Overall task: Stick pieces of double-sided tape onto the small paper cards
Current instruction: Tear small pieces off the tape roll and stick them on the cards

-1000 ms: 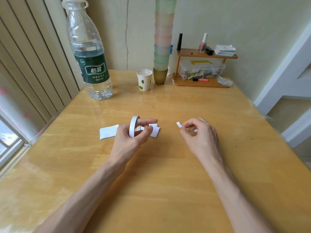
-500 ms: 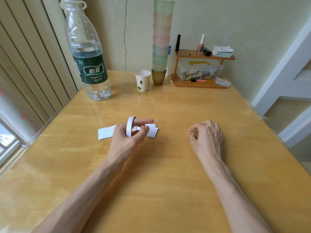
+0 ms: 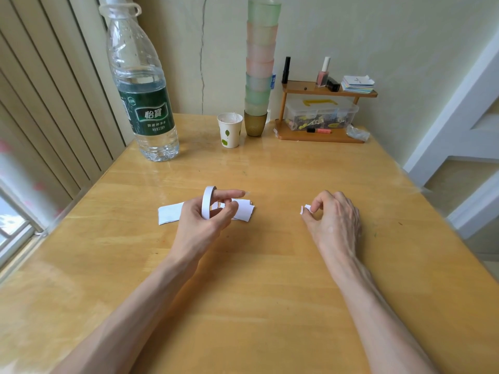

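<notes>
My left hand [image 3: 205, 222] holds a white roll of double-sided tape [image 3: 207, 202], the ring slipped over my index finger with the thumb curled against it. Behind that hand lie small white paper cards [image 3: 168, 213] on the wooden table [image 3: 256, 279], one to its left and others partly hidden to its right [image 3: 244, 210]. My right hand [image 3: 333, 221] hovers low over the table to the right and pinches a small white piece of tape [image 3: 305, 209] between thumb and forefinger, apart from the cards.
A large water bottle [image 3: 140, 85] stands at the back left. A paper cup [image 3: 229, 129], a tall stack of coloured cups [image 3: 259, 68] and a small wooden shelf [image 3: 321, 112] with a plastic box stand along the far edge. The table's right edge drops off.
My right hand drew away to the right, and the small tape piece now shows again at its fingertips. My left hand with the roll stayed over the cards.
</notes>
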`<control>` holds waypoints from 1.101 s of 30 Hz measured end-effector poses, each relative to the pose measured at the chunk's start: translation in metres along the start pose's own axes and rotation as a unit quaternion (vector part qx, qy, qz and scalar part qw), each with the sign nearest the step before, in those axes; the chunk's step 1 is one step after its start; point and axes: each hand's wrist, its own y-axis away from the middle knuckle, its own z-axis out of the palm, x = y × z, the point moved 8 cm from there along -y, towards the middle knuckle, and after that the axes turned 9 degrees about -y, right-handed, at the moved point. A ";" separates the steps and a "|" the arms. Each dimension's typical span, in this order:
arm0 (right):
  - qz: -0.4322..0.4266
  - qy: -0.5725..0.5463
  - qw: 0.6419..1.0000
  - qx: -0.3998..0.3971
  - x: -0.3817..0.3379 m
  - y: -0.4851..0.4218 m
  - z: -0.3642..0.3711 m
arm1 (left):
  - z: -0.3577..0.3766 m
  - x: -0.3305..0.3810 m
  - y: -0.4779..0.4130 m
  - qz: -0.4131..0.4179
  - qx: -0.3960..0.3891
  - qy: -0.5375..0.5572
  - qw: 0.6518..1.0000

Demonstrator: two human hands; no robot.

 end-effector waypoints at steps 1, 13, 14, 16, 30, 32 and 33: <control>-0.002 -0.005 1.000 0.005 0.000 0.000 -0.001 | -0.001 0.000 -0.001 -0.001 0.004 -0.001 1.000; -0.194 -0.085 0.975 -0.061 -0.052 0.021 0.030 | -0.014 -0.002 -0.008 0.002 0.029 -0.008 1.000; -0.215 -0.085 0.969 -0.084 -0.062 0.027 0.039 | -0.016 -0.004 -0.010 0.002 0.034 -0.012 0.999; -0.240 -0.079 0.961 -0.112 -0.076 0.035 0.053 | -0.020 -0.007 -0.013 -0.002 0.042 -0.014 0.999; -0.361 -0.001 0.932 -0.039 -0.103 0.047 0.064 | -0.024 -0.017 -0.016 -0.019 0.057 -0.009 0.998; -0.350 -0.015 0.937 -0.016 -0.105 0.043 0.055 | -0.024 -0.018 -0.017 -0.019 0.057 -0.003 0.998; -0.336 -0.029 0.941 -0.004 -0.104 0.040 0.048 | -0.025 -0.017 -0.017 -0.018 0.059 -0.001 0.998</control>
